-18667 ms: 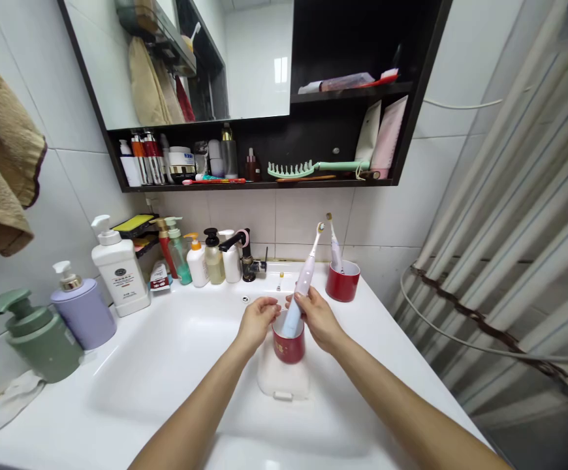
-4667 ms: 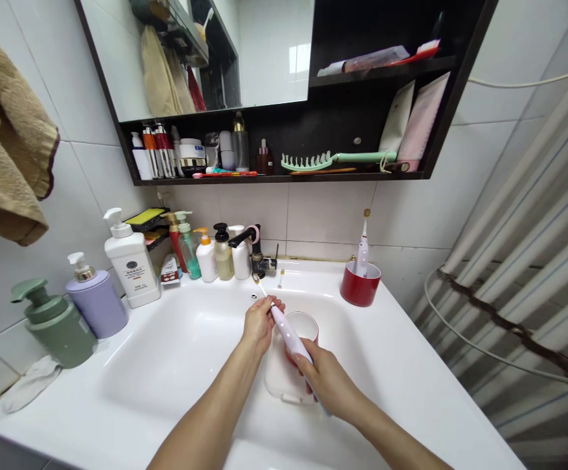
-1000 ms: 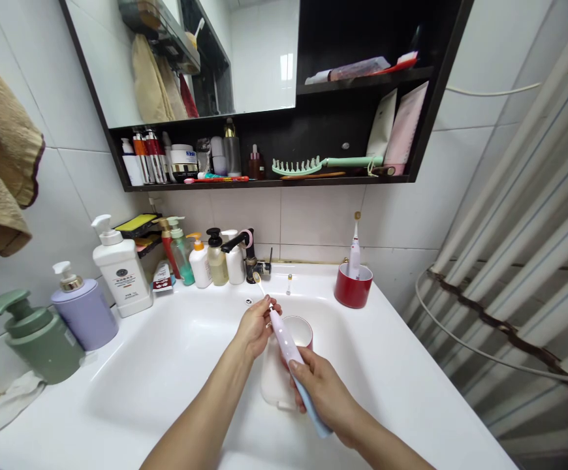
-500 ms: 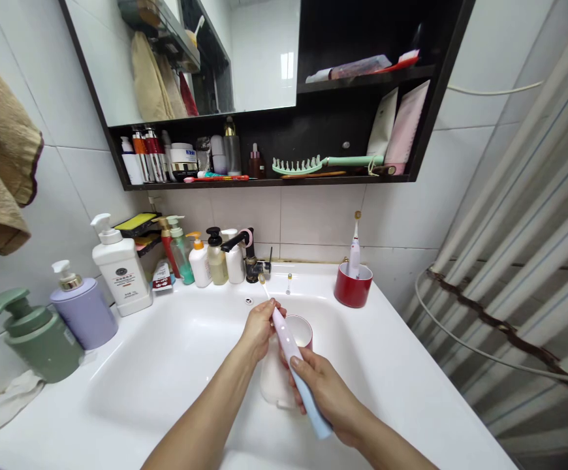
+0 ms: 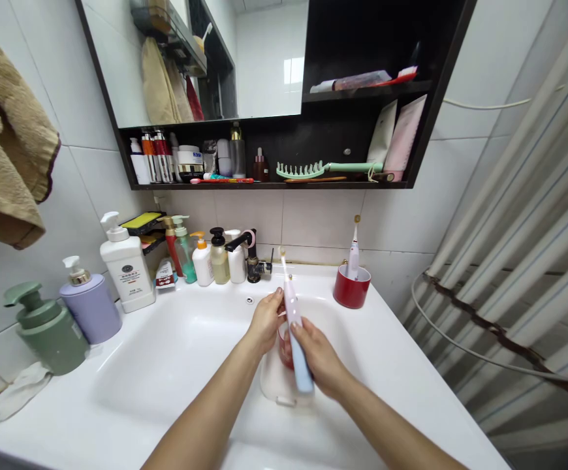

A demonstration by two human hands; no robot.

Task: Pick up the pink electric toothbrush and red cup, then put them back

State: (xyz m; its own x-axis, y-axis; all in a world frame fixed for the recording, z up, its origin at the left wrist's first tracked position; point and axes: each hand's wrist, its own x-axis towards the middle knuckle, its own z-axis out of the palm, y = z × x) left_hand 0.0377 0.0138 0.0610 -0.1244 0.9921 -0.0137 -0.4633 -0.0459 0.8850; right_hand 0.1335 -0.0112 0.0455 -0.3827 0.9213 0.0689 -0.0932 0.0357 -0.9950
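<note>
An electric toothbrush (image 5: pixel 292 312), pinkish white above and light blue at its base, is held nearly upright over the sink. My right hand (image 5: pixel 319 356) wraps round its lower handle. At the upper handle, the curled fingers of my left hand (image 5: pixel 267 321) touch its left side; their tips are partly hidden. The toothbrush's small head (image 5: pixel 283 251) points up toward the wall. Below and behind my hands, a red cup (image 5: pixel 284 351) sits in the sink beside or on a white tray-like piece (image 5: pixel 284 395), and both are partly covered.
A second electric toothbrush (image 5: pixel 353 256) stands in a red cup (image 5: pixel 351 292) on the right rim. The black faucet (image 5: pixel 251 256) rises at the back of the sink (image 5: pixel 176 365). Several pump bottles (image 5: pixel 127 271) line the left and back. A dark cabinet (image 5: pixel 269 185) hangs above.
The toothbrush has swung more upright, its head rising and its blue base moving up and left. My left fingers have gone from its neck to beside the upper handle.
</note>
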